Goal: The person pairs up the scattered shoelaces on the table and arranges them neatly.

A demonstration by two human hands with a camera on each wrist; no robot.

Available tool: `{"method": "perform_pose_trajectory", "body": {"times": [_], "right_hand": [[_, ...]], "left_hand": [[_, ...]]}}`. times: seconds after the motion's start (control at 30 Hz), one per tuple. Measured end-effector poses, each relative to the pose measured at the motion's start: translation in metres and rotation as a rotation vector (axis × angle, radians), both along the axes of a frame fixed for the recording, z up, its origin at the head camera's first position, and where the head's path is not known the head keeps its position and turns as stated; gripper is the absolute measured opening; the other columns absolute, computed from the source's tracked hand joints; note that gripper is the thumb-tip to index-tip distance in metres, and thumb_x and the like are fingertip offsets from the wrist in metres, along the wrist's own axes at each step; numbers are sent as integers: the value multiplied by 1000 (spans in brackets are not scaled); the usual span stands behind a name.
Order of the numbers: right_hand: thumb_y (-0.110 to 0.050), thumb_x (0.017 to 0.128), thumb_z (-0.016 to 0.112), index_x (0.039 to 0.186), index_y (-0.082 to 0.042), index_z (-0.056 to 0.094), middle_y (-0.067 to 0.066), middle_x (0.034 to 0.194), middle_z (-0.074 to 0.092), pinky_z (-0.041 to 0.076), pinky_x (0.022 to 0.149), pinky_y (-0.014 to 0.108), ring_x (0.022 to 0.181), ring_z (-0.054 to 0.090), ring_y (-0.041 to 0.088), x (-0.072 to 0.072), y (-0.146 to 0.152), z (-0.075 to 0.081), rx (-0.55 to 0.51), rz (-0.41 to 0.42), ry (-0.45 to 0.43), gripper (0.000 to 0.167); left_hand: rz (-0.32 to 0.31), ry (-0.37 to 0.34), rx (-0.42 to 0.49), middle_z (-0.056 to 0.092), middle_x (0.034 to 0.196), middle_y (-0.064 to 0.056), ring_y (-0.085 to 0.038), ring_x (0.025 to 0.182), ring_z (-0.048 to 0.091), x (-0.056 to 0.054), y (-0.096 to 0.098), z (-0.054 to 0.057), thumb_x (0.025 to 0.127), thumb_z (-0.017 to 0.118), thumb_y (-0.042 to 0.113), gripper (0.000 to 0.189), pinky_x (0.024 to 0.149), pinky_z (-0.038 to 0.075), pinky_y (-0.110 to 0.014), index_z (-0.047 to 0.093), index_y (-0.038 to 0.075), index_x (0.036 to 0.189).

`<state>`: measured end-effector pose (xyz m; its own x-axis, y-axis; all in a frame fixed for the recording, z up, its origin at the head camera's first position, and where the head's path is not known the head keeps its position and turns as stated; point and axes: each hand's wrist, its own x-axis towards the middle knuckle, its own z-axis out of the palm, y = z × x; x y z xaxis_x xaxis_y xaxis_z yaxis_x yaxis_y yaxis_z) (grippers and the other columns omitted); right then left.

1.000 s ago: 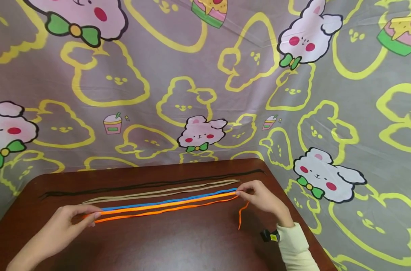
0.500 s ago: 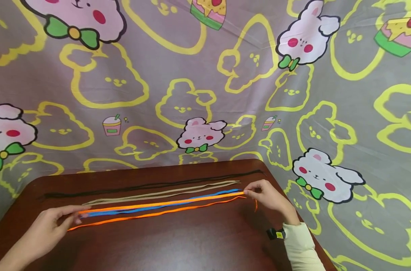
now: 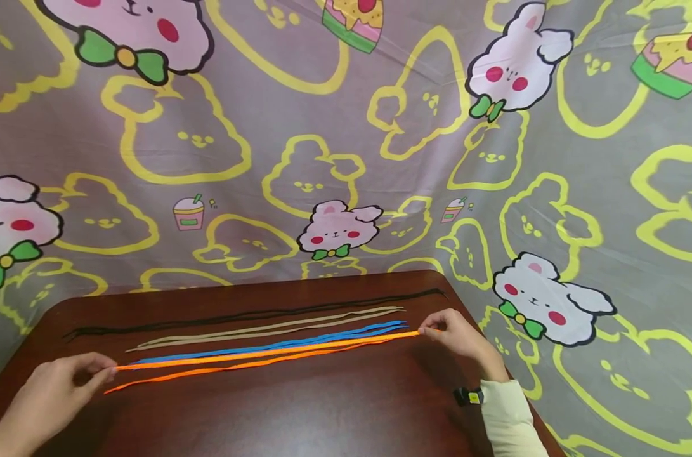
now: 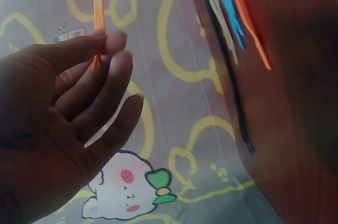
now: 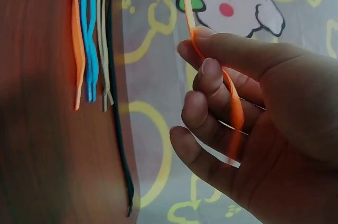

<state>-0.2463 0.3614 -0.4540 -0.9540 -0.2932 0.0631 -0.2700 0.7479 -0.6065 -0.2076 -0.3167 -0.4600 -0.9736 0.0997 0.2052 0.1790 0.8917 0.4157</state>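
In the head view an orange shoelace stretches straight between my two hands. My left hand pinches its left end between thumb and forefinger; in the left wrist view a short tip pokes past the pinch. My right hand pinches near the other end, and the right wrist view has the lace's tail running across the palm, white-tipped. The held lace is raised over the table. A second orange shoelace lies on the tabletop, just on the near side. Behind are blue shoelaces.
Farther back on the brown table, beige shoelaces and a black shoelace lie roughly parallel. A dark strap with a yellow patch is at the right sleeve. Patterned cloth stands behind and at the right.
My hands have moved apart, drawing the held orange shoelace out longer. It has come nearer the front, uncovering the blue shoelaces. The loose tail by my right hand no longer hangs in sight.
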Motion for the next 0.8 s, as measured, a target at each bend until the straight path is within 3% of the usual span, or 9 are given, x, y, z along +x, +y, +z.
{"method": "perform_pose_trajectory", "body": {"times": [0.13,0.37,0.6,0.8], "right_hand": [[-14,95,72,94,-3,78,10,83,73,51,64,25,70,58,10,-1,4,-7,18,28,-24,12],[-5,94,70,96,-3,78,4,87,75,54,70,25,77,65,15,-6,6,-21,40,102,-66,8],[-17,89,78,77,-14,75,-9,69,66,45,57,27,62,52,9,-6,0,-28,187,-39,-47,13],[-14,89,78,79,-15,75,-9,71,66,46,58,32,63,54,11,-7,-4,-30,248,-127,-53,11]], "left_hand": [[44,-83,-34,60,67,5,-12,57,45,0,-8,-5,94,73,22,17,52,33,-30,71,8,84],[7,-154,-61,65,73,3,-14,62,53,-4,-16,-13,95,69,10,10,54,40,-35,71,0,92],[37,-252,-87,67,75,0,-16,63,59,-11,-26,-30,93,71,9,12,54,45,-38,70,-3,92],[50,-287,-86,64,74,0,-17,62,53,-14,-28,-38,95,68,6,10,54,41,-37,68,-3,89]]}}
